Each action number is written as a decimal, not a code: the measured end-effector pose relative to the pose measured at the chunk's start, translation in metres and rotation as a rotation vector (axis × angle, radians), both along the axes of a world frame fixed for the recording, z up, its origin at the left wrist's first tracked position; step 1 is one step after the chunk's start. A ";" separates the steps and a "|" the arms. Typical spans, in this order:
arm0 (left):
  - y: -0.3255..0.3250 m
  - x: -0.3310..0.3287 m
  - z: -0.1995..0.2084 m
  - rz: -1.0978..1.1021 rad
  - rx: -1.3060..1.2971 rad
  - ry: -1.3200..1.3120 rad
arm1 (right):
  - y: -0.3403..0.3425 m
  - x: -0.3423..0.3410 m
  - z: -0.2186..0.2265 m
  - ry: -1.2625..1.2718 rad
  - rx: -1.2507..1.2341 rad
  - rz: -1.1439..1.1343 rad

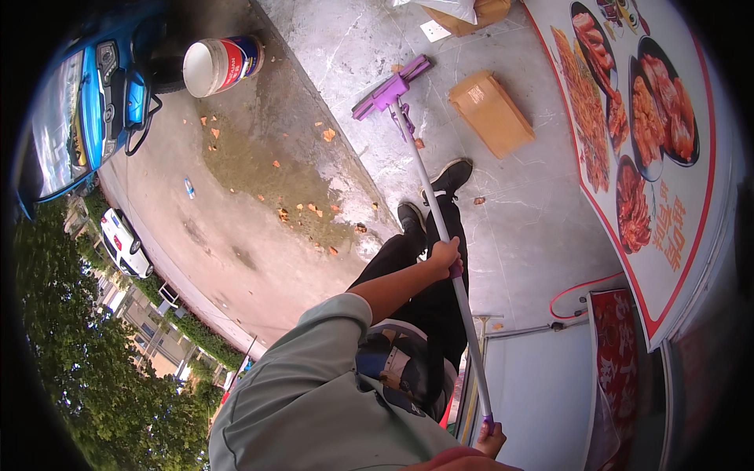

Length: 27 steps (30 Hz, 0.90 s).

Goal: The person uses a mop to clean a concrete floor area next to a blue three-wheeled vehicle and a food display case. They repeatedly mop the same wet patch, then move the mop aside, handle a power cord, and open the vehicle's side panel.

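A sponge mop with a purple head (391,88) and a long grey pole (425,169) runs from the upper middle down to the lower right. Its head rests on the grey pavement. My left hand (445,256) is wrapped round the pole at about mid-length. Lower down, my right hand (492,440) grips the purple end of the handle, its arm only partly in view. My black shoes (448,178) stand beside the pole, just below the mop head.
A brown cardboard piece (491,114) lies right of the mop head, with another box (479,14) beyond. An upturned-looking paint bucket (223,66) lies near a blue vehicle (98,110). Dry leaves (314,210) dot a wet patch. A food-picture sign (675,196) and red hose (577,290) flank the right.
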<state>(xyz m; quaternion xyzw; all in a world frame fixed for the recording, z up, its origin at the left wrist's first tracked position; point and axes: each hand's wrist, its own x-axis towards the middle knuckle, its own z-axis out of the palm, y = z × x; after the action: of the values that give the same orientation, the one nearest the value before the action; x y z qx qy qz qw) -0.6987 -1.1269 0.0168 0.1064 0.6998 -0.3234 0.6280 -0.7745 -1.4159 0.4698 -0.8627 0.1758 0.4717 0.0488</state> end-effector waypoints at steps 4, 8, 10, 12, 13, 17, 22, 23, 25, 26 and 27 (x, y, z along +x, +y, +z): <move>0.107 0.059 -0.055 -0.013 0.158 -0.155 | 0.070 0.026 -0.079 -0.019 0.046 -0.119; 0.248 0.147 -0.102 0.050 0.318 -0.347 | 0.177 0.116 -0.137 -0.033 0.222 -0.220; 0.305 0.185 -0.104 0.087 0.494 -0.369 | 0.235 0.158 -0.156 -0.039 0.378 -0.135; 0.331 0.206 -0.099 0.131 0.600 -0.405 | 0.276 0.188 -0.180 -0.092 0.463 -0.100; 0.339 0.214 -0.096 0.095 0.623 -0.438 | 0.283 0.198 -0.184 -0.087 0.448 -0.057; 0.289 0.211 -0.085 0.008 0.600 -0.362 | 0.243 0.202 -0.182 -0.083 0.433 0.038; 0.150 0.141 -0.015 0.098 0.254 -0.287 | 0.144 0.127 -0.092 -0.087 0.200 0.080; 0.134 0.132 0.004 0.030 0.192 -0.219 | 0.134 0.108 -0.070 -0.075 0.132 0.072; 0.128 0.120 0.039 0.043 0.116 -0.186 | 0.134 0.076 -0.034 -0.064 0.046 -0.032; 0.141 0.122 0.049 0.007 0.059 -0.182 | 0.145 0.067 -0.028 -0.039 0.013 -0.124; 0.156 0.127 0.052 -0.014 0.054 -0.161 | 0.157 0.063 -0.024 -0.004 -0.023 -0.210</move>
<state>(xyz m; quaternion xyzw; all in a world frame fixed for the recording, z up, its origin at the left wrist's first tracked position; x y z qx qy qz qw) -0.5719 -0.9704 0.0691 0.1539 0.6546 -0.2995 0.6768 -0.7116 -1.2593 0.4454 -0.8408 0.2705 0.4604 0.0886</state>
